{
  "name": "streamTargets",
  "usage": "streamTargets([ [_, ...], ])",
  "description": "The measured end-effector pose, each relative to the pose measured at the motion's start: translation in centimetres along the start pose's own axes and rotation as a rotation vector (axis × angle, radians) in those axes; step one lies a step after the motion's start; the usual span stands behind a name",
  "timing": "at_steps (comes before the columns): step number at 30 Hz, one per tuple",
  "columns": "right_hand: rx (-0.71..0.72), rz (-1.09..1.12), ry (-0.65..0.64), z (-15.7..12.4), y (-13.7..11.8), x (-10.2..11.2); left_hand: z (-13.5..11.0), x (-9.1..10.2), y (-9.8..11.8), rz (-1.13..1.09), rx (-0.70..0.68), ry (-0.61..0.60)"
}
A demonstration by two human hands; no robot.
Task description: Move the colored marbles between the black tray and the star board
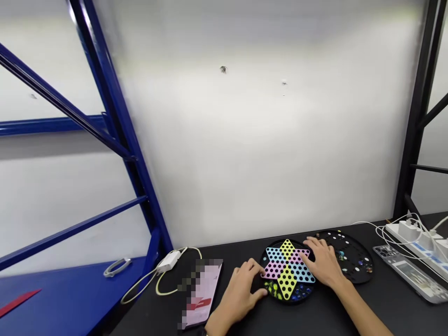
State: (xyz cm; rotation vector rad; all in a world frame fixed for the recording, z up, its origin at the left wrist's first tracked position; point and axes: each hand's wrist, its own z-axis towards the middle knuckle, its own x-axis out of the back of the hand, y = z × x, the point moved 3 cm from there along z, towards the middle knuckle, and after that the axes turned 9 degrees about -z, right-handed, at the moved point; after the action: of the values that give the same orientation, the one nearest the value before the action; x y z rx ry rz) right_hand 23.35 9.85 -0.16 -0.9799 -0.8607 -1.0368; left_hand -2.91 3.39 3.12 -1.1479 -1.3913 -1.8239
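Note:
A round black Chinese checkers board (287, 269) lies on the dark table, with a six-pointed star of yellow, pink and blue full of holes. Yellow-green marbles (273, 288) and dark blue marbles (304, 291) show in its near compartments. At the board's left rim, my left hand (243, 289) has its fingers bent, index finger and thumb against the edge near a pink star point. My right hand (324, 261) lies over the upper right rim with fingers stretched out and the thumb by the other pink point. No loose piece shows in either hand.
Right of the board lies a second black round tray (362, 277) with scattered pieces. Farther right are a clear-cased item (413, 275) and a white power strip (420, 245) with cables. A phone (205, 294) and a white adapter (169, 261) lie to the left, near a blue metal frame (129, 140).

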Motion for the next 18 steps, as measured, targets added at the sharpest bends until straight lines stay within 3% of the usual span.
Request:
streamTargets([
  [4,0.161,0.025,-0.113,-1.2,-3.1,-0.5,1.1,0.1,-1.4,0.096,0.033,0.019],
  [11,0.115,-0.008,-0.098,-2.2,-4.8,-1.0,1.1,-0.2,-1.3,0.074,0.061,0.150],
  [18,0.082,-0.062,-0.091,-3.0,-6.4,-0.8,0.6,-2.1,0.4,0.206,0.196,0.028],
])
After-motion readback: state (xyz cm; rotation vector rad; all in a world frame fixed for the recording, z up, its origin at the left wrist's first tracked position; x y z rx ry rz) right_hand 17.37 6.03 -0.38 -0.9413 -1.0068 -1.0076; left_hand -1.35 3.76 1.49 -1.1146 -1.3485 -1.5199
